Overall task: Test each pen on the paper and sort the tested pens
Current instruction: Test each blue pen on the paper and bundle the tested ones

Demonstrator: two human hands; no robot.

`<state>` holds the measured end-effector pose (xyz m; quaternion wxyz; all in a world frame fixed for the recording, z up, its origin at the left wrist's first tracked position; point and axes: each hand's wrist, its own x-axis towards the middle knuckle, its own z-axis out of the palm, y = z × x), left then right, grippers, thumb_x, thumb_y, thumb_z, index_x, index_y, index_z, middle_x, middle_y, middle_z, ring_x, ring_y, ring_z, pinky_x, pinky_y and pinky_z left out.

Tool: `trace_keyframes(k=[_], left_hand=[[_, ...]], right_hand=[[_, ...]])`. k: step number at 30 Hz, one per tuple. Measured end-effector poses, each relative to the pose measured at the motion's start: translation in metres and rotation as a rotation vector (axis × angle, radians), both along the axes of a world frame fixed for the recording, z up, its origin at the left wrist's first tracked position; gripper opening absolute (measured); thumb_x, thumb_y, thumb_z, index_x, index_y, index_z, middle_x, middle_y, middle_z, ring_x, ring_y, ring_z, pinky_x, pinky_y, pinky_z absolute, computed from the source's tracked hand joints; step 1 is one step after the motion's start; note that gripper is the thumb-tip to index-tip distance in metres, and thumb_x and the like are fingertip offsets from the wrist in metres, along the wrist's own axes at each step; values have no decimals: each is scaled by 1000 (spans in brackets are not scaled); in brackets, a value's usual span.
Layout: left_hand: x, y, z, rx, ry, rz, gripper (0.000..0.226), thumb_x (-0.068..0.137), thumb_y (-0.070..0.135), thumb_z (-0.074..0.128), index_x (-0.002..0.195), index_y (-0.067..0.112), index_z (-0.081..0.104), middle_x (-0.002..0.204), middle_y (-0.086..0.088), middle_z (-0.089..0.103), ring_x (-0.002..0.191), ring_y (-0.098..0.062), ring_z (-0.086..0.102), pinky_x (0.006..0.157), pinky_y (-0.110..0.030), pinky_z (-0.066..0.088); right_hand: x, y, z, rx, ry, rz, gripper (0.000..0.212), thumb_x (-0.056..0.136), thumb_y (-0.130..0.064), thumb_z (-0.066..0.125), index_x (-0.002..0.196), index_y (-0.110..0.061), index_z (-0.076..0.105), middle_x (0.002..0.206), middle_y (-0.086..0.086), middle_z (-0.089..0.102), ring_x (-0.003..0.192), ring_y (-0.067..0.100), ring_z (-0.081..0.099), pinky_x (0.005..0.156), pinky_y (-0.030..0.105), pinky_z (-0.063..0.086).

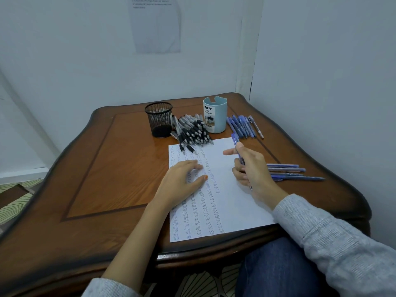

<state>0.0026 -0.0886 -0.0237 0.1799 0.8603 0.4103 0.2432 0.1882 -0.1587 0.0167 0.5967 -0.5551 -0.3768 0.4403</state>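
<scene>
From my remote seat I see the paper (231,206) lying on the right half of the tabletop (107,168), its near edge reaching the tabletop's front edge. Columns of small handwritten marks fill the left part of the sheet, and the right part is bare. The left hand (184,179) lies flat on the upper left part of the sheet, fingers straight and spread a little, pressing it down. The right hand (250,166) is curled round a blue pen (235,144) over the sheet's right side, with the forefinger stretched out toward the left. The pen's upper end sticks out above the thumb and its lower end comes out beneath the hand; I cannot tell whether the tip meets the sheet. At the paper's far edge sits a heap of black pens (192,129), two of them lying onto the sheet. Left of the heap, toward the far edge of the tabletop, stands a black mesh cup (159,118); right of the heap stands a pale blue cup (215,116). Beyond that cup, near the far right corner, lies a row of blue pens (241,126) side by side. Four more blue pens (287,171) lie roughly parallel just off the paper's right edge, partly behind the right hand.
</scene>
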Motion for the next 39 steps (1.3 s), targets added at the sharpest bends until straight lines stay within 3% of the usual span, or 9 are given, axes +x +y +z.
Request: trace_keyframes(k=[5, 9, 15, 18, 21, 25, 31, 34, 39], left_hand=[[0, 1, 0, -17, -10, 6, 41, 90, 45, 59, 125, 25, 61, 140, 7, 51, 127, -8, 43, 103, -23, 28], [0, 2, 0, -30, -52, 4, 39, 88, 45, 62, 122, 25, 63, 137, 7, 53, 126, -7, 45, 108, -31, 34], [-1, 4, -1, -56, -37, 4, 42, 89, 47, 60, 126, 26, 61, 142, 8, 49, 129, -8, 43, 110, -32, 32], [0, 4, -1, -52, -20, 0, 44, 89, 50, 58, 126, 26, 60, 141, 7, 50, 128, -9, 44, 110, -35, 34], [0, 6, 0, -72, -20, 8, 51, 84, 58, 54, 124, 27, 61, 138, 9, 53, 126, -8, 46, 108, -38, 36], [1, 14, 8, -139, 2, -25, 39, 87, 45, 65, 121, 26, 63, 134, 10, 55, 123, -7, 48, 104, -35, 40], [8, 32, 20, -82, 76, -16, 26, 84, 46, 66, 100, 26, 70, 104, 12, 63, 97, -5, 56, 85, -34, 50], [8, 33, 9, 6, 1, -26, 38, 81, 57, 64, 103, 27, 70, 95, 13, 60, 91, -3, 51, 78, -26, 45], [8, 35, -4, 99, -36, -39, 57, 75, 74, 43, 105, 32, 69, 90, 17, 53, 90, 1, 46, 76, -17, 37]], right_hand=[[3, -4, 1, 25, 4, -17, 33, 99, -36, 47, 95, -13, 70, 54, 4, 32, 36, 7, 25, 38, 17, 21], [3, -6, 2, 24, -4, -11, 31, 99, -34, 48, 96, -13, 71, 49, 0, 33, 36, 8, 26, 38, 18, 21], [7, -1, -1, -15, 120, -6, 38, 95, -6, 31, 112, 0, 65, 53, 4, 40, 43, 11, 36, 38, 20, 35], [11, 1, 3, -11, 30, -11, 30, 98, -3, 40, 113, -7, 65, 64, 4, 58, 58, 13, 52, 55, 24, 51], [20, 2, 11, -11, -136, -1, 22, 97, -9, 52, 112, -21, 63, 78, -8, 73, 76, 11, 64, 65, 20, 56], [42, 7, 25, -35, -155, -136, 19, 89, -12, 64, 108, -12, 64, 92, 2, 74, 81, 18, 68, 71, 24, 58], [78, 22, 39, -78, -209, -242, 24, 83, -10, 71, 108, -8, 68, 96, 6, 69, 83, 18, 67, 65, 23, 55], [95, 37, 48, -106, -257, -266, 25, 82, -7, 72, 106, -4, 68, 95, 10, 70, 80, 20, 67, 69, 25, 56], [121, 71, 52, -141, -438, -318, 19, 80, -6, 74, 97, -1, 70, 95, 13, 69, 86, 25, 68, 73, 30, 56]])
